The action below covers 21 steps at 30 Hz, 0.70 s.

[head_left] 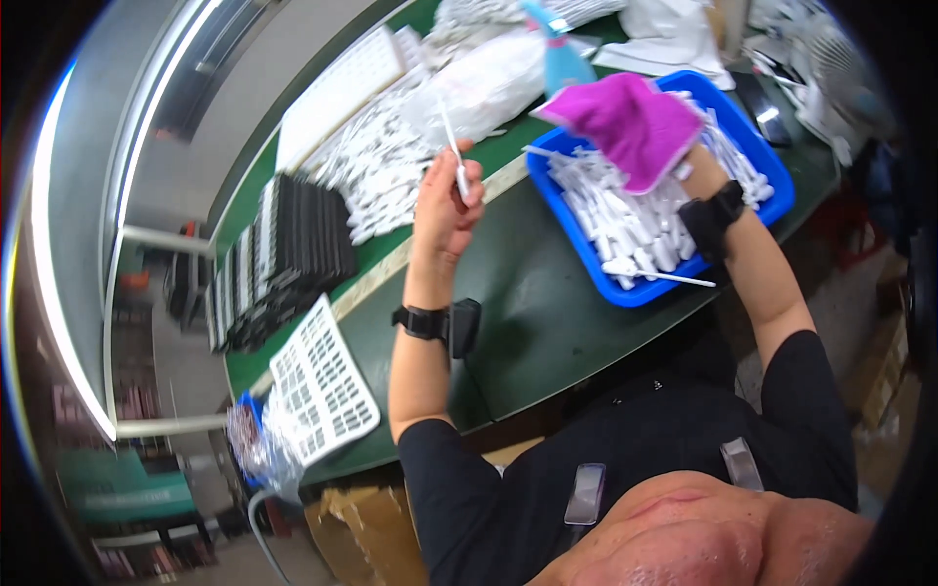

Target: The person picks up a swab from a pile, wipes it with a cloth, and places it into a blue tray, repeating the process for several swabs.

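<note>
My left hand (pixel 447 205) is raised above the green table, its fingers closed around a slim white plastic stick (pixel 450 132) with a thicker lower end. The stick points up and away from me. On the right, my right hand (pixel 702 174) reaches over a blue bin (pixel 598 266) and grips a magenta cloth (pixel 635 127), which covers its fingers. Many white plastic sticks (pixel 625 230) like the held one fill the bin. One of them lies across its near rim.
Beyond my left hand lie a heap of white parts (pixel 376 176) and a clear plastic bag (pixel 479 83). A blue spray bottle (pixel 565 63) stands behind the bin. Stacked black trays (pixel 293 239) and a white slotted tray (pixel 327 381) sit at left. A fan (pixel 835 59) is far right.
</note>
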Each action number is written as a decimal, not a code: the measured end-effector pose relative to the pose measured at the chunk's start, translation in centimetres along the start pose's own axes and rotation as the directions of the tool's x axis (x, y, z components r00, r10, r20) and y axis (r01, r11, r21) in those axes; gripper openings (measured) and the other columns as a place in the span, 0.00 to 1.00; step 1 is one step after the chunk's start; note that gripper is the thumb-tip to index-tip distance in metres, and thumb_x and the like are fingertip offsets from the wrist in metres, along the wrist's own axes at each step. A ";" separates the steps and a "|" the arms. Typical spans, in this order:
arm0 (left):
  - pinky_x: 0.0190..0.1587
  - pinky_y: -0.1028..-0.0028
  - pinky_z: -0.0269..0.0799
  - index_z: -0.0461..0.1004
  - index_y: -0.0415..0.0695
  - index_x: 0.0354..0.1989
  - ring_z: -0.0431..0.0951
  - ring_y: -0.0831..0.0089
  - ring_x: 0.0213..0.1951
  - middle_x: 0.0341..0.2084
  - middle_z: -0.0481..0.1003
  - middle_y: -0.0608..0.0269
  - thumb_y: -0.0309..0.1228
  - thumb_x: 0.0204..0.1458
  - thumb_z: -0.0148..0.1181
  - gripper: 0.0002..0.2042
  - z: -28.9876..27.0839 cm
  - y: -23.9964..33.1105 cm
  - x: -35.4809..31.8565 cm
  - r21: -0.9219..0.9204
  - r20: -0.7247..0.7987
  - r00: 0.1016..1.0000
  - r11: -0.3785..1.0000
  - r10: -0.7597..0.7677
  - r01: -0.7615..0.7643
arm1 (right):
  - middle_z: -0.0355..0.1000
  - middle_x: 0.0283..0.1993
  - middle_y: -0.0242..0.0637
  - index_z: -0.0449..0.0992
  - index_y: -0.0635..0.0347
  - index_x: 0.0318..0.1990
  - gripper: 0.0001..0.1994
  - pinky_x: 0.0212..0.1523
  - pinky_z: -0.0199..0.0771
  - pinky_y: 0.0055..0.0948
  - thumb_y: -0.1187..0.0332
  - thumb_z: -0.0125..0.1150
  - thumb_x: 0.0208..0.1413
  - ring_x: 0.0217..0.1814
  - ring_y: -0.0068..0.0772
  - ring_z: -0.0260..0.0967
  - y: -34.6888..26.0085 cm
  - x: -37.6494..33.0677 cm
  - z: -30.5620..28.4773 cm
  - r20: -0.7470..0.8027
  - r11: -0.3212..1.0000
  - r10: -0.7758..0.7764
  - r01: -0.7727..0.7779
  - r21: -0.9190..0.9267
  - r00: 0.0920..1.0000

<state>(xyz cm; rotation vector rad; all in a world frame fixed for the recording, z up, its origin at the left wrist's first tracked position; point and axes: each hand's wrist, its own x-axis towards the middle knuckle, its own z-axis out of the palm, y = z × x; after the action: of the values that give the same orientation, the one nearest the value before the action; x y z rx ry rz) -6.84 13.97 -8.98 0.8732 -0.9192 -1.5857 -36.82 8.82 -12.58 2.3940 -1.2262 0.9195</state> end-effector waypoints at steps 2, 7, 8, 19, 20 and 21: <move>0.13 0.85 0.50 0.66 0.44 0.41 0.60 0.85 0.15 0.21 0.67 0.70 0.37 0.60 0.45 0.10 3.1 -2.7 1.8 -0.060 0.088 0.993 0.994 -0.081 0.087 | 0.70 0.38 0.40 0.70 0.56 0.45 0.16 0.33 0.70 0.30 0.66 0.59 0.47 0.36 0.38 0.71 -0.5 0.3 0.9 -0.036 0.991 -0.002 0.007 0.132 0.999; 0.12 0.85 0.45 0.68 0.46 0.37 0.56 0.85 0.13 0.18 0.65 0.71 0.40 0.58 0.48 0.11 8.2 -7.8 4.4 -0.092 0.230 0.907 0.920 -0.353 0.381 | 0.71 0.37 0.40 0.71 0.56 0.43 0.15 0.34 0.71 0.32 0.62 0.58 0.49 0.36 0.39 0.71 -1.6 0.3 -0.4 0.188 0.740 0.215 -0.286 0.609 0.958; 0.12 0.85 0.45 0.68 0.46 0.37 0.56 0.85 0.13 0.18 0.65 0.71 0.40 0.58 0.48 0.11 9.7 -8.8 4.4 -0.080 0.255 0.897 0.916 -0.362 0.392 | 0.71 0.37 0.40 0.71 0.56 0.43 0.15 0.34 0.71 0.32 0.61 0.57 0.49 0.37 0.39 0.70 -1.0 -0.4 0.6 0.263 0.474 0.316 -0.392 0.788 0.911; 0.20 0.77 0.63 0.70 0.45 0.44 0.72 0.77 0.21 0.24 0.74 0.63 0.37 0.58 0.47 0.12 11.4 -13.3 1.7 0.873 0.301 0.861 0.245 0.410 -0.422 | 0.68 0.30 0.33 0.69 0.54 0.41 0.12 0.34 0.69 0.31 0.58 0.52 0.55 0.35 0.30 0.68 -0.8 -3.0 4.4 0.252 0.579 0.326 -0.403 0.709 0.911; 0.20 0.77 0.63 0.70 0.45 0.44 0.72 0.77 0.21 0.24 0.74 0.63 0.37 0.58 0.47 0.12 11.8 -14.0 1.7 0.870 0.306 0.866 0.255 0.395 -0.423 | 0.68 0.30 0.32 0.69 0.54 0.40 0.12 0.33 0.69 0.30 0.58 0.52 0.55 0.35 0.30 0.68 2.7 -2.2 6.0 0.301 0.248 0.384 -0.411 0.877 0.873; 0.23 0.76 0.66 0.69 0.44 0.45 0.74 0.75 0.25 0.27 0.75 0.61 0.36 0.58 0.47 0.12 11.0 -13.5 1.3 0.829 0.281 0.903 0.392 0.326 -0.400 | 0.68 0.30 0.32 0.69 0.53 0.40 0.11 0.33 0.68 0.29 0.59 0.52 0.55 0.35 0.29 0.68 3.5 -4.9 6.6 0.363 -0.120 0.391 -0.345 0.931 0.846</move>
<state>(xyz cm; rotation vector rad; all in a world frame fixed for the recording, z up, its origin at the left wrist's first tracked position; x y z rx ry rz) -22.51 16.05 -16.42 1.1820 -1.9241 -0.6540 -39.10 6.36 -20.85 2.7879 -1.5141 2.9530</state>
